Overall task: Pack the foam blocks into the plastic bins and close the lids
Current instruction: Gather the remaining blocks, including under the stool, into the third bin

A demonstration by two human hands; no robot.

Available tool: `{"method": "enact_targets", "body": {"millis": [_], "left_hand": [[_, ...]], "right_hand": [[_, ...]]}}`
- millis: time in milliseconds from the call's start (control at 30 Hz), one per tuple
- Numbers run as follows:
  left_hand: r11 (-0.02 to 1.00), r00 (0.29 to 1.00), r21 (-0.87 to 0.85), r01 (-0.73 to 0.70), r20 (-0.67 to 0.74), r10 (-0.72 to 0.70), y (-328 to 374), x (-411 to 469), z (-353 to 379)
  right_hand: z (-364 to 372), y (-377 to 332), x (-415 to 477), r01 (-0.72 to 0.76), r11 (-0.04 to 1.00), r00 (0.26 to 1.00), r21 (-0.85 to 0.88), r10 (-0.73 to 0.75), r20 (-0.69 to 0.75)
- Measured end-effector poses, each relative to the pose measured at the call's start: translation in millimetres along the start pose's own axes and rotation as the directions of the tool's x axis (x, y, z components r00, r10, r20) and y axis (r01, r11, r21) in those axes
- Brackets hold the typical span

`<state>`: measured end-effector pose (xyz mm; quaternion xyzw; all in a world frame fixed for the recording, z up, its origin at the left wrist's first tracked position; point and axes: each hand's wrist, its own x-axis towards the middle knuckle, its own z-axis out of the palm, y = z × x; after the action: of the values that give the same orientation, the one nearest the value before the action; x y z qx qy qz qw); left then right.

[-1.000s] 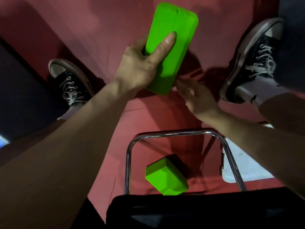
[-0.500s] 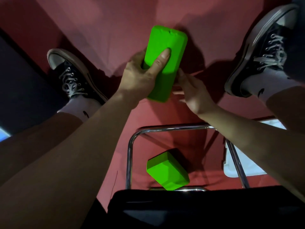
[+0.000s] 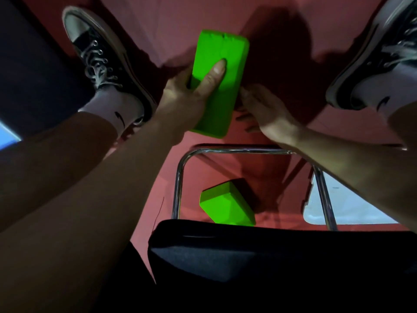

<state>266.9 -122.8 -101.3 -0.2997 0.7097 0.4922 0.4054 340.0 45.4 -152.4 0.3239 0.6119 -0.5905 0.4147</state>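
Left arm [image 3: 108,177] extended forward and down. Left hand [image 3: 180,100] gripped the green foam block [image 3: 220,105] at its left edge, thumb [image 3: 214,75] flat across the top face. Right arm [image 3: 349,163] extended likewise. Right hand [image 3: 268,114] sat just beside the block's right edge, fingers loosely spread, holding nothing; contact indeterminate.

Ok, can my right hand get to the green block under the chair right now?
Probably yes. The right hand is free, and the block lies mostly uncovered inside the chrome frame; only the seat edge overhangs its near end.
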Motion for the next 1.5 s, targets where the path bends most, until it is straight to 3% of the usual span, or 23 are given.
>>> {"method": "enact_targets", "body": {"millis": [200,367,500,600,733,900,1133,1300,1500], "left_hand": [[1.0,0.998,0.029,-0.003,-0.057,0.005,9,-2,-7],[0.99,0.988,-0.068,-0.127,-0.094,0.121,34,-12,-10],[0.961,0.97,-0.178,-0.213,-0.153,0.187,54,-33,-21],[0.923,0.945,-0.237,-0.302,-0.205,0.256,71,-59,-40],[0.864,0.876,-0.225,-0.45,-0.299,0.378,94,-100,-86],[0.806,0.791,-0.209,-0.554,-0.434,0.431,108,-146,-153],[0.722,0.67,-0.247,-0.647,-0.635,0.384,101,-198,-251],[0.671,0.647,-0.353,-0.652,-0.721,0.248,84,-215,-321],[0.52,0.626,-0.512,-0.684,-0.778,0.058,44,-213,-398]], "right_hand": [[4,-20,1,0.018,1.0,0.999,-0.006,-0.018,0.037],[8,-65,-7,0.084,0.99,0.996,0.11,-0.087,0.028],[24,-114,-29,0.054,0.998,0.999,-0.032,-0.054,-0.01],[41,-157,-62,0.049,0.998,0.998,-0.03,-0.05,-0.027],[81,-208,-106,0.192,0.98,0.981,-0.056,-0.191,0.027],[146,-258,-142,0.404,0.887,0.913,-0.225,-0.404,0.046],[252,-310,-175,0.62,0.71,0.779,-0.334,-0.609,0.149],[325,-347,-184,0.687,0.54,0.713,-0.486,-0.628,0.311],[421,-372,-166,0.807,0.386,0.58,-0.447,-0.655,0.484]]}}
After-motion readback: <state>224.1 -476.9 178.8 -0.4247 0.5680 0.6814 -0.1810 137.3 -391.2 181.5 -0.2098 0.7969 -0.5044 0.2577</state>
